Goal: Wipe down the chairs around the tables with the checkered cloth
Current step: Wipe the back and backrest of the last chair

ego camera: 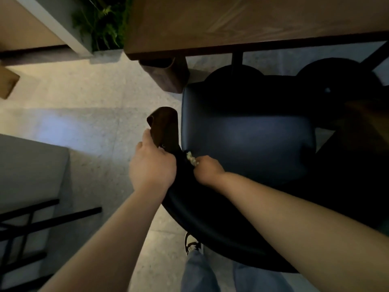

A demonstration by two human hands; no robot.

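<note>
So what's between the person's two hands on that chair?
In the head view, only the chair's dark backrest edge separates the left hand, gripping the wooden armrest, from the right hand, pinching the checkered cloth.

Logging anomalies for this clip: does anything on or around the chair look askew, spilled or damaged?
Nothing stands out. The chair sits upright at the table, its seat unmarked. The left hand holds the wooden armrest; the right hand holds the bunched checkered cloth at the seat's corner.
</note>
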